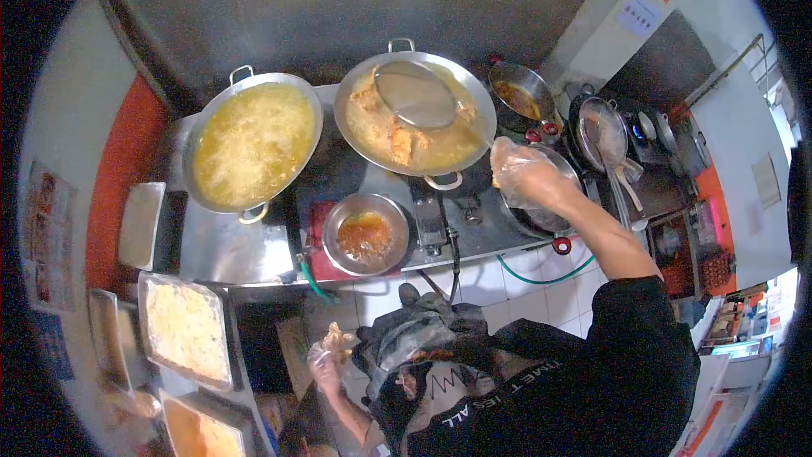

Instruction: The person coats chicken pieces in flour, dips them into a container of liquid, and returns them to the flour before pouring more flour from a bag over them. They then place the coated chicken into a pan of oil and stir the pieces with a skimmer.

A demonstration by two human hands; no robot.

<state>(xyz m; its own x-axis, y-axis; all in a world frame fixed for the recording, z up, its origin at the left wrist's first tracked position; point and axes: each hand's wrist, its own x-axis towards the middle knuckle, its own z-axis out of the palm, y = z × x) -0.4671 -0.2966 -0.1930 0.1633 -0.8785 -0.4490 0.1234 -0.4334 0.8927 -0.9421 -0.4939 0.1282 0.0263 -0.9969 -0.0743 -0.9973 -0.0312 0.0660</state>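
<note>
My right hand (526, 176), in a clear plastic glove, is closed at the right rim of the middle pan, at the handle of a round skimmer (414, 96). The skimmer's disc lies over the oil, beside browned fried pieces (402, 145) in the middle pan (345, 131). Lower down, my gloved left hand (324, 364) is closed around a pale, coated piece of food (337, 340), in front of the counter and near my apron.
At the left sits a wide pan of bubbling oil (254, 144). A steel bowl (399, 245) with reddish contents is on the counter's front edge. Trays of pale coating (184, 330) stand at lower left. Smaller pans (520, 89) and a strainer (602, 131) are at the right.
</note>
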